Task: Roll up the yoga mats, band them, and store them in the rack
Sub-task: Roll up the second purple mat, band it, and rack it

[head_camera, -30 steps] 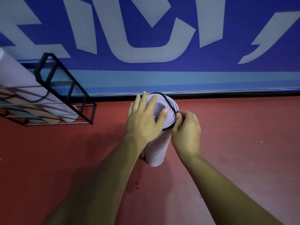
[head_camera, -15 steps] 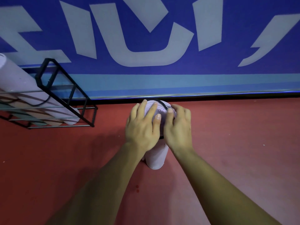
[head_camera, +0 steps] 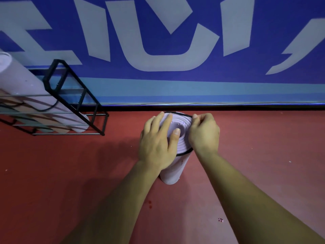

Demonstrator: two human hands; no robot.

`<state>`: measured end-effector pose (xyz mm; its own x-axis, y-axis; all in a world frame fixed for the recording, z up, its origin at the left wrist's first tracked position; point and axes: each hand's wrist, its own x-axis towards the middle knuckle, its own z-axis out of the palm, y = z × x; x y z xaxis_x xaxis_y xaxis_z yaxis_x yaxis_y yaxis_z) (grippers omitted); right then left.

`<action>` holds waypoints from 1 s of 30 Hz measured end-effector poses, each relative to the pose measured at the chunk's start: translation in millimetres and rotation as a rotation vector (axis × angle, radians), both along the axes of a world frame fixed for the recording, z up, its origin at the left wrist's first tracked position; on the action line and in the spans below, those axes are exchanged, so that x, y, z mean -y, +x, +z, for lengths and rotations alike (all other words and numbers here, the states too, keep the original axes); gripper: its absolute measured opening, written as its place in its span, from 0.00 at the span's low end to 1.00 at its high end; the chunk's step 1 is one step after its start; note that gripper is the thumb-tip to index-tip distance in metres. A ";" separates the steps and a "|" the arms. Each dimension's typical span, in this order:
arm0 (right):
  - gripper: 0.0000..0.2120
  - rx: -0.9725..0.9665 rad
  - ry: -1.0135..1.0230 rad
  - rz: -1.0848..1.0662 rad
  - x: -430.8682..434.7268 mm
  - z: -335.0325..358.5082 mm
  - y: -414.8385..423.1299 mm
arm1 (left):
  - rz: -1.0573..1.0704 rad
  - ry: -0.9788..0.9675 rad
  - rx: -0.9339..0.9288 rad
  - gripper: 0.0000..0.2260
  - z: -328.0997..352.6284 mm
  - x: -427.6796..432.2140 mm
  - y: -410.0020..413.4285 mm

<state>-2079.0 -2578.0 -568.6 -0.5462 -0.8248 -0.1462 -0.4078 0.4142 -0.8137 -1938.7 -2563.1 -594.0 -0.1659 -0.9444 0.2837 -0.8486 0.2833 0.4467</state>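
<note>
A rolled lilac yoga mat (head_camera: 173, 170) stands upright on the red floor in front of me. A thin black band (head_camera: 182, 113) circles its top end. My left hand (head_camera: 158, 143) lies over the top of the roll, its fingers fairly straight and its thumb pressing on the spiral end. My right hand (head_camera: 204, 132) is at the roll's right rim with curled fingers pinching the band. The black wire rack (head_camera: 73, 95) stands at the left by the wall. It holds a rolled lilac mat (head_camera: 31, 90) wearing a black band, with other rolled mats under it.
A blue wall banner (head_camera: 158, 41) with large pale letters runs along the back, down to the floor edge just beyond the roll. Red floor (head_camera: 255, 147) stretches to the right and in front. Small dark spots (head_camera: 149, 204) mark the floor near my left forearm.
My right hand has moved from the top of the roll back to its right rim, stretching the band wider. My left thumb now presses nearer the centre of the spiral.
</note>
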 end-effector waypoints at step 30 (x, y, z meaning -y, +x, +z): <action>0.21 0.064 -0.080 0.398 -48.6 -2.8 11.9 | 0.003 -0.083 -0.255 0.28 -15.6 -44.6 10.5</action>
